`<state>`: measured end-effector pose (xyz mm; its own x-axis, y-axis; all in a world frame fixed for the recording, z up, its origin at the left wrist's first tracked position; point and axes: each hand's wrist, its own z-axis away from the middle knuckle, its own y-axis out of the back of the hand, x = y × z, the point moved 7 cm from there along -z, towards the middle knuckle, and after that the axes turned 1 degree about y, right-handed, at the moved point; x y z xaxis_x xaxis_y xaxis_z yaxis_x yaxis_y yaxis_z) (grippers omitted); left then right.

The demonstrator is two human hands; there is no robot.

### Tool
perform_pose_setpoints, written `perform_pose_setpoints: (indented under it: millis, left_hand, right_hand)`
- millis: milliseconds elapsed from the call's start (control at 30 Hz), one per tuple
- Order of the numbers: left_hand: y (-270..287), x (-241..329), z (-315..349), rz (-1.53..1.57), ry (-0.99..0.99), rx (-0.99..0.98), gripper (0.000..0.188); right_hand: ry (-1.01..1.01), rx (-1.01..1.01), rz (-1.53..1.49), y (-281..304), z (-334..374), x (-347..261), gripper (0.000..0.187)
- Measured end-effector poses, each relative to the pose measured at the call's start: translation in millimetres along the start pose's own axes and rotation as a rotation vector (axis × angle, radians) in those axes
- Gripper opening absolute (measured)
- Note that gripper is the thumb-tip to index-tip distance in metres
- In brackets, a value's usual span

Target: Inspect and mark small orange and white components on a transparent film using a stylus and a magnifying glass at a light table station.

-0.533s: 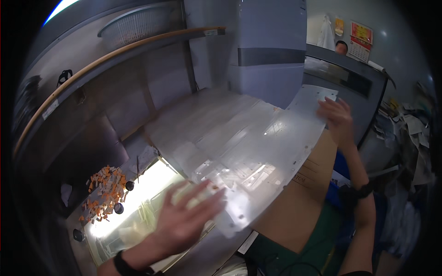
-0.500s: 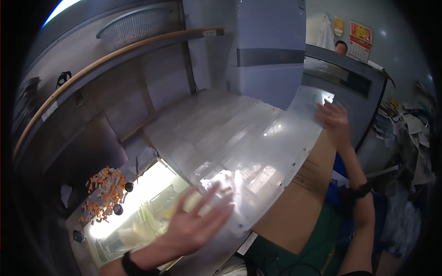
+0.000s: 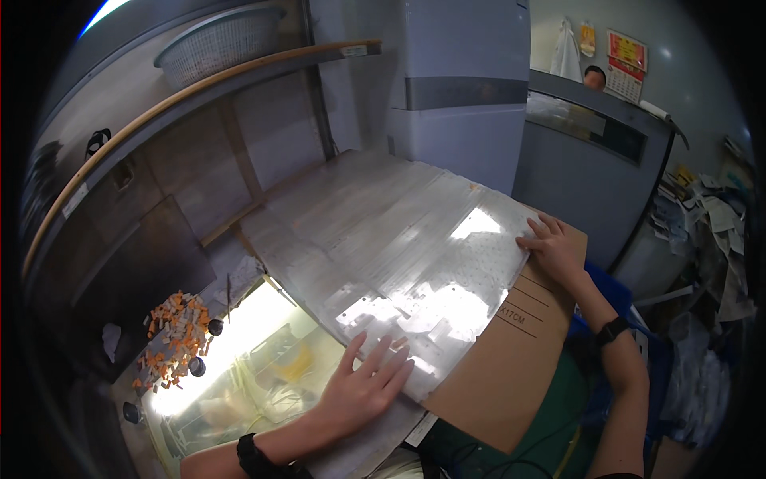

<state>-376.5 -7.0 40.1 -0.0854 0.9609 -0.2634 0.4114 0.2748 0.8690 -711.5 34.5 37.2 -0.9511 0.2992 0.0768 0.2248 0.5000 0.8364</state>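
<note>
Two hands rest flat on a big shiny sheet.

Head view: the left hand lies with fingers spread wide on the near edge of the clear plastic sheet, holding nothing. The right hand is open too, fingers flat on the sheet's far right edge. The sheet lies over a brown cardboard box and a bench. A pile of small orange bits sits to the left, well apart. A white basket stands on the shelf above.

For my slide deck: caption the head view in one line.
Both hands, left hand and right hand, press flat on a clear plastic sheet over cardboard.
</note>
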Motion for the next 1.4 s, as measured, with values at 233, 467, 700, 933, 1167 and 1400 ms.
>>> perform_pose_setpoints:
  millis: [233, 467, 700, 933, 1167, 1400]
  left_hand:
    - [1.4, 0.4, 6.2, -0.017, -0.015, -0.085, 0.036]
    - [63.4, -22.7, 50.4, 0.022, 0.145, -0.046, 0.041]
    - [156.0, -79.7, 151.5, -0.403, 0.556, -0.052, 0.045]
    - [235.4, -168.0, 325.3, -0.638, 1.368, -0.222, 0.051]
    - [282.1, -149.2, 461.3, -1.019, 1.862, -0.283, 0.035]
    - [285.8, -145.3, 446.8, -0.882, 1.718, -0.129, 0.011]
  right_hand:
    - [0.074, -0.132, 0.075, 3.0, -2.5, -15.9, 0.033]
    - [0.220, -0.090, 0.005, 100.6, -27.5, -103.5, 0.043]
    - [0.817, 0.125, -0.158, 215.5, 3.1, -307.5, 0.033]
    - [1.303, 0.109, -0.428, 248.3, 28.3, -414.1, 0.036]
    - [1.567, 0.089, -0.468, 221.5, 42.0, -452.3, 0.036]
    - [1.501, 0.041, -0.502, 207.2, 32.3, -453.0, 0.040]
